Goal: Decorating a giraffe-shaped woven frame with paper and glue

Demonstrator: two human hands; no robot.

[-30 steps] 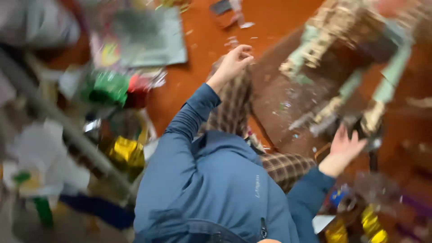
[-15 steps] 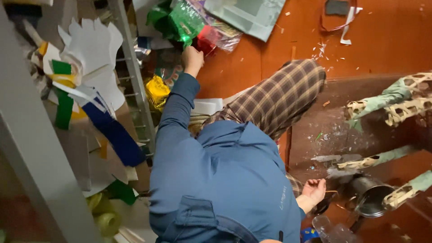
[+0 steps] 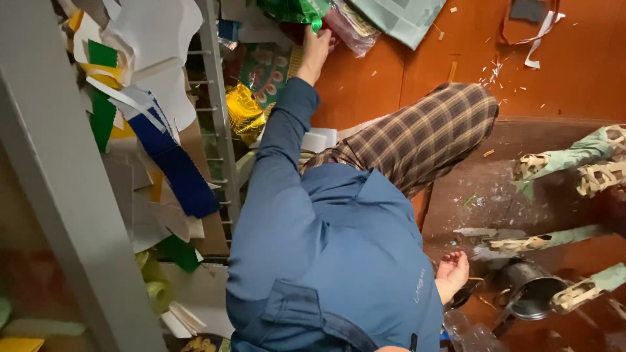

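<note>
**Left hand reaches into a heap of foil and paper on an orange floor**

Seen from above, the person's left hand [image 3: 317, 47] is stretched far forward at the top of the view, its fingers curled down onto the edge of a pile of shiny wrapping. Whether they have closed around a piece or only press on it cannot be told; the fingertips are hidden in the heap. Directly ahead of the hand, touching it, lies crumpled green foil [image 3: 293, 9], with a reddish clear-plastic packet [image 3: 352, 29] just to its right. Under the wrist lies a green patterned sheet [image 3: 266, 70], and beside the forearm, nearer the body, a ball of gold foil [image 3: 242, 111]. A blue sleeve runs from the hand back to the blue jacket [image 3: 339, 261] filling the lower middle of the view, with a bent knee in brown plaid trousers [image 3: 430, 130] to its right.

The right hand [image 3: 452, 270] hangs well apart from the pile, low by the hip, palm up and fingers loosely curled, holding nothing. Just beside it stands a dark metal cup [image 3: 531, 296] on a dusty brown mat [image 3: 495, 189], where several green-and-tan woven strips [image 3: 574, 160] lie scattered among small paper flecks.

To the left of the reaching arm, a grey metal rack [image 3: 218, 117] holds cut card and paper in white, green, yellow and blue [image 3: 173, 163]. A pale green printed sheet [image 3: 404, 16] lies on the orange floor [image 3: 574, 72] beyond the packet.
</note>
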